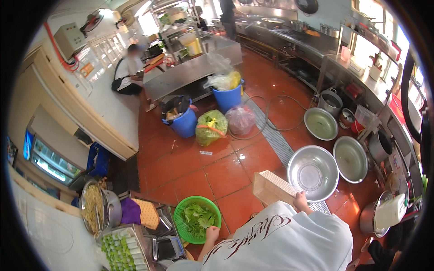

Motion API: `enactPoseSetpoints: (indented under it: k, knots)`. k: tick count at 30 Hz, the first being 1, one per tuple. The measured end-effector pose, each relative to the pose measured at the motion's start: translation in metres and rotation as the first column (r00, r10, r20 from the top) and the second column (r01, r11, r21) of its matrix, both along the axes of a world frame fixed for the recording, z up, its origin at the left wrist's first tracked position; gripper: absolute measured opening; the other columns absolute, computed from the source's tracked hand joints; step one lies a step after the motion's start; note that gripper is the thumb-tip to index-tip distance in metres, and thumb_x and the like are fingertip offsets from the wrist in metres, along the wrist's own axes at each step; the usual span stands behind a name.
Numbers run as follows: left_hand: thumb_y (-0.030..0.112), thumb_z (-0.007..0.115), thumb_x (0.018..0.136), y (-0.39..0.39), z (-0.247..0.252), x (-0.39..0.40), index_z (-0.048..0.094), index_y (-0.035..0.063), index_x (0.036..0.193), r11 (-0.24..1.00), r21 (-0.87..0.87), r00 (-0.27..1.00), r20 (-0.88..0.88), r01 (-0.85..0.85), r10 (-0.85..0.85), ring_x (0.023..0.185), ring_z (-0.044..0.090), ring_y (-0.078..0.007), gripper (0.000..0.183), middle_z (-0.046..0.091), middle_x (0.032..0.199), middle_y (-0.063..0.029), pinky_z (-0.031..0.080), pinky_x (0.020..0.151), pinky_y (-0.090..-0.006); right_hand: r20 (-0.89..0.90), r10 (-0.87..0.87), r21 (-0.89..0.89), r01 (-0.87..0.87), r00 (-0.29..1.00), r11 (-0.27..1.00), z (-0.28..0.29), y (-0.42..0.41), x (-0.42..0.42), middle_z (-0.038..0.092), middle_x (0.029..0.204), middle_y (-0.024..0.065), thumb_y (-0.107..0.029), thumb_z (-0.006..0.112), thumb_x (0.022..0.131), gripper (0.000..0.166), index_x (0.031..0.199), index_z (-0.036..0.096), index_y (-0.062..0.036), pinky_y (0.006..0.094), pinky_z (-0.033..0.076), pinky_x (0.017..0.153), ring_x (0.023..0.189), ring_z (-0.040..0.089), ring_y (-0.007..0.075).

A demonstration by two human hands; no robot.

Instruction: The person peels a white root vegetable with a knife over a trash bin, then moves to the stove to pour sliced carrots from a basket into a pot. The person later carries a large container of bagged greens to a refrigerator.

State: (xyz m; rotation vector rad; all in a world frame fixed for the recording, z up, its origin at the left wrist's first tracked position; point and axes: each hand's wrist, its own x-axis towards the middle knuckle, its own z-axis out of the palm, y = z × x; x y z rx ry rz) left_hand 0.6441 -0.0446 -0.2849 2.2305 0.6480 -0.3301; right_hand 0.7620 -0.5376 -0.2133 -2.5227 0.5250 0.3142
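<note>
My left hand (212,233) grips the near rim of a green plastic colander (179,222) that holds leafy lettuce (200,216). My right hand (300,200) is shut on the edge of a beige woven-look rectangular basket (271,186), tilted with its hollow towards the left. Just beyond that basket lies a wide, shiny metal basin (312,172) over the floor drain. The undersides of both hands are hidden from this view.
A metal tray of wrapped green rolls (118,250) and a pot of noodles (93,206) stand at the lower left. Water-filled basins (351,159) are on the right. A hose (291,129), blue bins (184,123) and bags (212,133) lie ahead; a person (127,73) sits beyond.
</note>
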Motion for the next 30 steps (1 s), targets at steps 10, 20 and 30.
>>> enactPoseSetpoints:
  k: [10,20,30]
  knots:
    - [0.023,0.062,0.077,-0.016,-0.008,0.133,0.061,0.0028,0.088,0.920,-0.347,0.982,-0.118,-0.180,0.148,0.070,0.058,-0.0193,0.023,0.062,0.077,-0.0061,0.047,0.070,-0.0312,-0.211,-0.302,-0.180,0.267,0.930,0.947,-0.047,-0.018,-0.025,0.042,0.118,0.0291,-0.011,0.046,0.079,0.027,0.102,0.053,0.0028,0.0446,0.041,0.088,0.107,0.048,0.0418]
    - [0.023,0.058,0.079,0.146,-0.072,0.180,0.061,0.0058,0.081,0.886,-0.151,0.823,-0.328,0.439,-0.464,0.062,0.054,-0.0147,0.018,0.058,0.069,-0.0038,0.044,0.059,-0.0276,0.285,-0.505,-0.090,0.547,0.815,0.832,-0.082,0.023,0.059,0.038,0.123,0.0276,0.000,0.048,0.070,0.054,0.124,0.041,-0.0023,0.0441,0.036,0.095,0.118,0.034,0.0409]
    - [0.025,0.056,0.081,0.153,-0.024,0.405,0.058,0.0093,0.083,0.914,-0.404,0.924,-0.364,-0.045,-0.115,0.062,0.051,-0.0097,0.016,0.055,0.070,-0.0014,0.040,0.053,-0.0232,-0.133,-0.783,-0.016,0.789,0.607,0.614,-0.011,0.103,0.119,0.054,0.104,0.0275,-0.008,0.053,0.076,0.034,0.107,0.041,-0.0011,0.0468,0.044,0.084,0.098,0.054,0.0405]
